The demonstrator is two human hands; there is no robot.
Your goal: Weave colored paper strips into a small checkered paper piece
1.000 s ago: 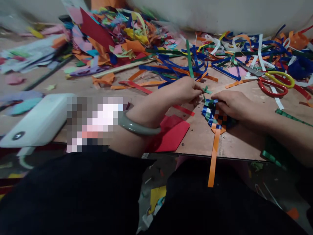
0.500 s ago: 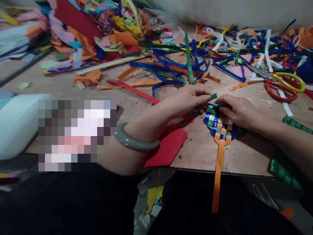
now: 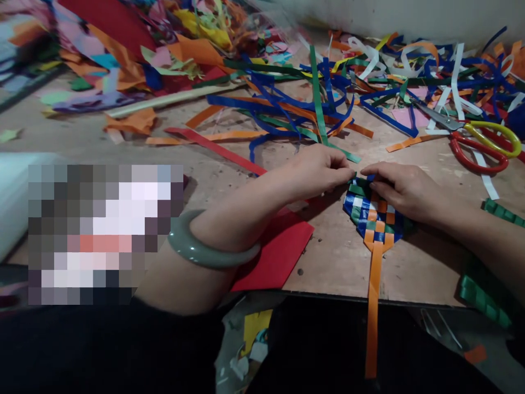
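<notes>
Two-handed, I hold the woven piece (image 3: pixel 372 218) right of the red paper (image 3: pixel 285 251), left hand (image 3: pixel 318 166) pinching a green end (image 3: pixel 356 175), right hand (image 3: pixel 404 183) the piece's edge, probably folding, and next needs a firm crease.

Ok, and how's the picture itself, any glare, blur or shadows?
Head view: dim light, glossy highlights on the bangle; head view: shadow below the right arm; head view: paper scraps at far left blurred; head view: pixel blocks mask one patch.
</notes>
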